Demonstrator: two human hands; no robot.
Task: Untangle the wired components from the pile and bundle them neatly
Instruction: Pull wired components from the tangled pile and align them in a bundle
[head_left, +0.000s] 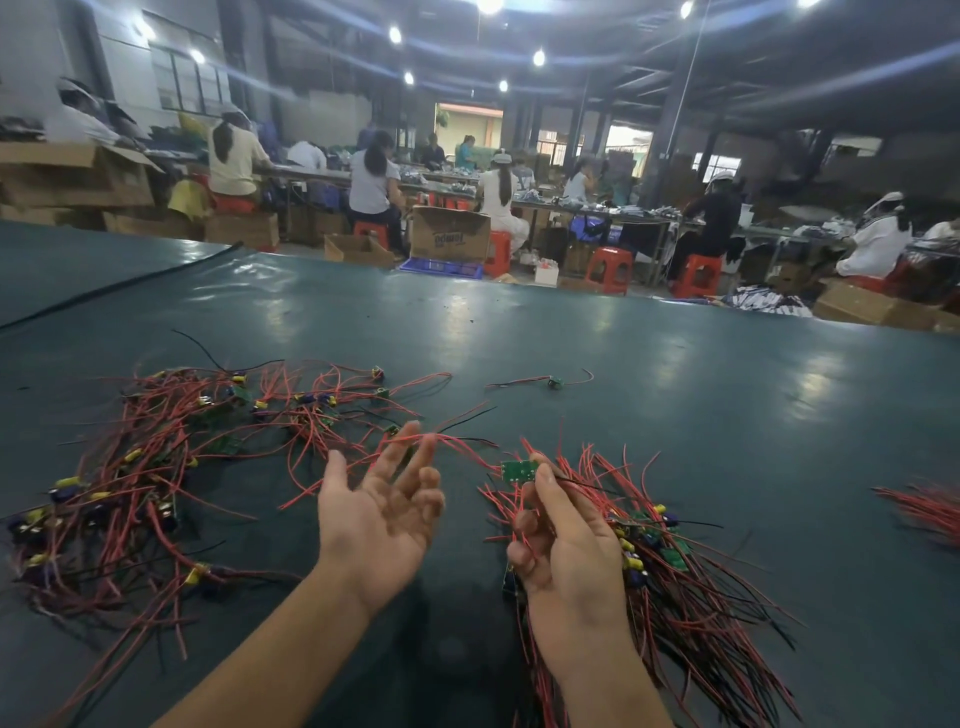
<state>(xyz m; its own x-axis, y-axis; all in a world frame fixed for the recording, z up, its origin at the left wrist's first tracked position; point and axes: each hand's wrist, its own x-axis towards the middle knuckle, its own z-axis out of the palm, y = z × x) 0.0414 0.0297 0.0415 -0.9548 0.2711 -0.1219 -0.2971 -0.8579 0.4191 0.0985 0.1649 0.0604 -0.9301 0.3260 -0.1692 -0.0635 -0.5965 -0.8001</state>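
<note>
A tangled pile (156, 467) of red and black wires with small green boards and yellow parts spreads over the left of the dark green table (623, 338). My left hand (384, 509) is palm up with fingers apart, and a red wire (447, 440) runs across its fingertips. My right hand (566, 551) pinches a small green circuit board (519, 470) between thumb and finger, with several red wires trailing from it. Under and right of that hand lies a straighter bundle (691, 597) of wired components.
One loose wired component (553, 383) lies alone farther out on the table. More red wires (924, 512) show at the right edge. A black cable (119, 283) crosses the far left. Beyond the table, seated people work among cardboard boxes and red stools.
</note>
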